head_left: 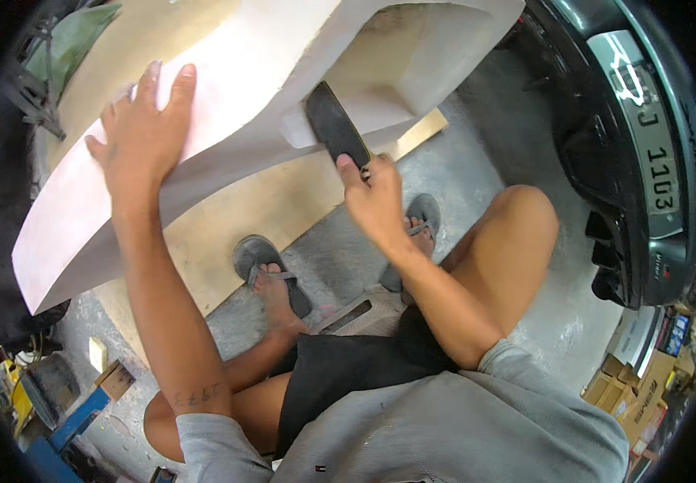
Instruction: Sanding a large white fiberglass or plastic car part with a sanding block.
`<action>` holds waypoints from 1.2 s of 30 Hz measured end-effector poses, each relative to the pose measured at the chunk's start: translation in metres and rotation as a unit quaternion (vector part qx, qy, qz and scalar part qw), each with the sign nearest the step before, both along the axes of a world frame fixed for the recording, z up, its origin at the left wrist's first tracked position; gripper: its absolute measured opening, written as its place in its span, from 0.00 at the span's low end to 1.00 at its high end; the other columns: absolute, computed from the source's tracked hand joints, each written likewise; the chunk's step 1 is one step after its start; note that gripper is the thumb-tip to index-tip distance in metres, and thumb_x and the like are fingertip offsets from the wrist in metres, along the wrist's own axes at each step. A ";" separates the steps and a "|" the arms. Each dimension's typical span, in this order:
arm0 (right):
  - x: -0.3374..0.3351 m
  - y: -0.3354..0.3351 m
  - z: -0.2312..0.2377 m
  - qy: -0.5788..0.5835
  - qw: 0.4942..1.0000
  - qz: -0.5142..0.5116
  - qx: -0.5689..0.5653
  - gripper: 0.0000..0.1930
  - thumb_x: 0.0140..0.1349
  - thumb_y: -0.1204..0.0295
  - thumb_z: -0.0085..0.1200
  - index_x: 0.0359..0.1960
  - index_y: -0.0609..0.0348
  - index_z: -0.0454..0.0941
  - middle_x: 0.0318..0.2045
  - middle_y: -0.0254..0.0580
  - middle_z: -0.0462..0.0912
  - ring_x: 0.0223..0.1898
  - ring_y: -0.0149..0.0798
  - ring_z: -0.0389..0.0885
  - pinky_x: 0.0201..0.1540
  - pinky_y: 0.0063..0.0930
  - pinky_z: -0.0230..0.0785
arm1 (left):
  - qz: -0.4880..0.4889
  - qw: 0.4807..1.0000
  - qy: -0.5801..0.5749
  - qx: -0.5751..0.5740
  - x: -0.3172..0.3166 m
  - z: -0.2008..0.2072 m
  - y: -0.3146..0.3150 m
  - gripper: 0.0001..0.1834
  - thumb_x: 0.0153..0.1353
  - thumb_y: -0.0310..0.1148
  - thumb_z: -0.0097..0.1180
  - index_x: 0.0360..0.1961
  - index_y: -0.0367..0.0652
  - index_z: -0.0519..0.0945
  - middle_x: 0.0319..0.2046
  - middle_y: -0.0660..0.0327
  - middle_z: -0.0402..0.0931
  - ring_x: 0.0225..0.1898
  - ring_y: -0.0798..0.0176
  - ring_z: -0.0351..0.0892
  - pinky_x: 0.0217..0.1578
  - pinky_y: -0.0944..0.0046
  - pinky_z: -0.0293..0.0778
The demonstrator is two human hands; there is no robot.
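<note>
A large pale, primer-coated body panel [227,97], shaped like a vehicle bumper or fairing, fills the upper left and centre of the frame, lying tilted across a plywood board [235,217] on the concrete floor [477,161]. The left hand [143,133] lies flat and open on the panel's broad upper face, fingers spread toward the top of the frame; it seems placed there to press the part down and keep it from shifting. The right hand [376,201] is closed around the lower end of a black sanding block [337,127], whose flat face lies against a recessed edge on the panel's underside near the upper centre. The block is angled up and left from the grip, which would let its face follow that edge.

The person sits low on a small stool [360,314] at lower centre, knees apart, both feet in grey flip-flops [267,270] on the floor just below the board, close enough for both arms to reach the panel. At the right edge stands the dark rear of a motor scooter [646,161], and cardboard boxes [638,386] are stacked at the lower right. Blue and yellow tools or stands show dimly at the lower left.
</note>
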State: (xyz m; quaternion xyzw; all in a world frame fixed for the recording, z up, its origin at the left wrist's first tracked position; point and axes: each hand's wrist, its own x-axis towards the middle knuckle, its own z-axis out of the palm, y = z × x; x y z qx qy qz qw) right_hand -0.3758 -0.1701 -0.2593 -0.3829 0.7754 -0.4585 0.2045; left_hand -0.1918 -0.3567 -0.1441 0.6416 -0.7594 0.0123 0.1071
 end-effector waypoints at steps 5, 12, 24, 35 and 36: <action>0.034 0.019 0.044 -0.342 0.939 0.004 -0.033 0.17 0.71 0.61 0.57 0.32 0.65 0.79 0.20 0.32 0.78 0.20 0.26 0.73 0.23 0.25 0.64 | 0.007 0.999 -0.033 -0.004 0.007 -0.004 -0.005 0.44 0.66 0.74 0.34 0.74 0.60 0.65 0.73 0.46 0.60 0.77 0.45 0.51 0.72 0.29 0.37; 0.030 0.019 0.043 -0.344 0.938 0.001 -0.044 0.16 0.70 0.64 0.58 0.30 0.66 0.79 0.18 0.35 0.76 0.19 0.29 0.73 0.23 0.30 0.64 | 0.013 1.000 -0.015 -0.006 0.004 -0.005 -0.003 0.41 0.68 0.71 0.36 0.74 0.60 0.65 0.74 0.47 0.59 0.77 0.44 0.51 0.72 0.30 0.37; -0.024 0.052 0.044 -0.437 0.899 0.023 0.005 0.15 0.68 0.62 0.61 0.35 0.64 0.83 0.22 0.32 0.80 0.21 0.25 0.76 0.24 0.23 0.66 | -0.047 0.999 0.007 -0.008 0.008 0.004 -0.011 0.38 0.70 0.65 0.38 0.69 0.50 0.72 0.66 0.47 0.72 0.69 0.42 0.66 0.70 0.43 0.54; 0.015 0.012 0.005 -0.236 0.968 0.046 -0.076 0.16 0.65 0.64 0.65 0.46 0.64 0.83 0.28 0.33 0.81 0.26 0.27 0.77 0.31 0.25 0.70 | -0.069 0.997 0.043 0.013 0.011 0.003 -0.015 0.37 0.71 0.63 0.39 0.70 0.50 0.71 0.65 0.42 0.71 0.70 0.40 0.64 0.70 0.48 0.55; 0.019 0.014 0.006 -0.209 0.972 0.043 -0.099 0.16 0.63 0.64 0.67 0.43 0.65 0.83 0.28 0.37 0.80 0.29 0.30 0.77 0.33 0.27 0.69 | -0.066 0.996 0.048 0.021 0.011 0.002 -0.013 0.37 0.71 0.63 0.39 0.71 0.50 0.71 0.66 0.43 0.70 0.71 0.41 0.63 0.71 0.48 0.53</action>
